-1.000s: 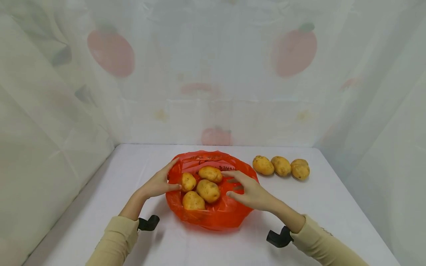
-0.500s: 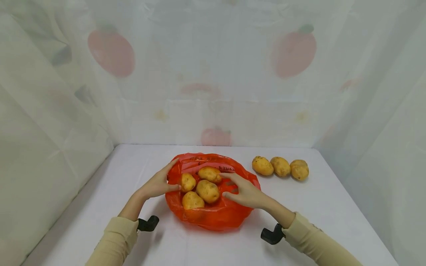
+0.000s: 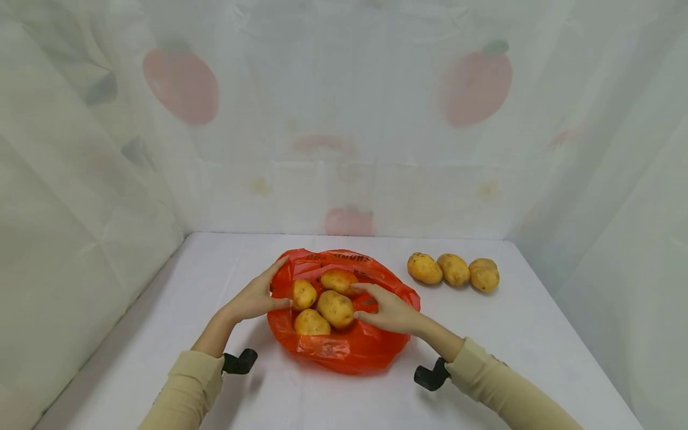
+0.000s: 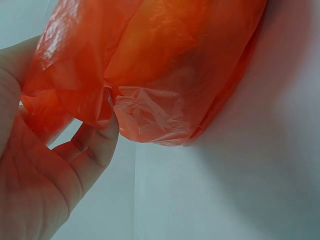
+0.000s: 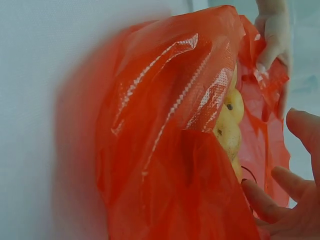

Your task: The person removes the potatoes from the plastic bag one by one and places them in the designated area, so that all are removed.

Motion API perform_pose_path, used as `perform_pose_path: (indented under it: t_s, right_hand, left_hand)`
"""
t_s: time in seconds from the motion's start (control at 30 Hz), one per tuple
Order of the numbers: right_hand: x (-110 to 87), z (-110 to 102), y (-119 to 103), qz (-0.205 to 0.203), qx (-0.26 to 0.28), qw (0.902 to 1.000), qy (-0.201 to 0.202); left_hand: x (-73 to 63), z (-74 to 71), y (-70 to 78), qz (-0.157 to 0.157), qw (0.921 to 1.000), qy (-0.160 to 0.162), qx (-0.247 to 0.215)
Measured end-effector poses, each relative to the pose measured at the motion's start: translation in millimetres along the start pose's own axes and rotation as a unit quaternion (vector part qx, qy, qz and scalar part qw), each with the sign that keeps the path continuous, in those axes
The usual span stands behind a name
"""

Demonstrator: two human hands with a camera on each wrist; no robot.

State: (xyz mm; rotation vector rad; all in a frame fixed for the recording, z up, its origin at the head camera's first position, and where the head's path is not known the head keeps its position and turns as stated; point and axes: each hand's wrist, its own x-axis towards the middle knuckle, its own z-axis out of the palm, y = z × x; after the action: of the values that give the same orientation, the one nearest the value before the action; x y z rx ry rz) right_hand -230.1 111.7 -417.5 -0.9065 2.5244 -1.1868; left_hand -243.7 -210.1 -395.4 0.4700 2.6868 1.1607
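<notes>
bagged potatoes (image 3: 334, 309) btwn lh (image 3: 257, 297) & rh (image 3: 391, 309)

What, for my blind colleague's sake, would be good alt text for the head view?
A left hand holds one side of an open red plastic bag containing four visible potatoes; the right hand reaches over its mouth. Three more potatoes lie in a row on the white tabletop to the bag's right.

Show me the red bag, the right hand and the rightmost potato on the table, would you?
Red bag (image 3: 355, 356): head view, front outer wall.
Right hand (image 3: 393, 310): head view, back of the hand.
Rightmost potato (image 3: 484, 275): head view, middle of its visible side.
</notes>
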Motion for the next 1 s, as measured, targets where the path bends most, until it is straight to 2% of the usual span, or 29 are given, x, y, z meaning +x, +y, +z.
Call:
perform_pose_path:
  t_s: [0.37,0.5,0.7,1.0]
  right_hand:
    - [12.2,3,1,0.064,0.035,0.9968,-0.031]
    - [15.5,6,2,0.083,0.059,0.9940,-0.041]
    - [19.6,10,5,0.099,0.065,0.9919,-0.044]
    - [25.0,13,6,0.142,0.102,0.9831,-0.054]
  left_hand:
    - [-0.6,-2.2,1.2,0.006,1.0000,0.000,-0.003]
    - [-0.9,-3.0,1.7,0.005,1.0000,-0.003,-0.005]
    - [0.0,-3.5,1.6,0.005,1.0000,-0.005,-0.004]
    - [0.8,-4.0,3.3,-0.002,0.9999,-0.007,-0.011]
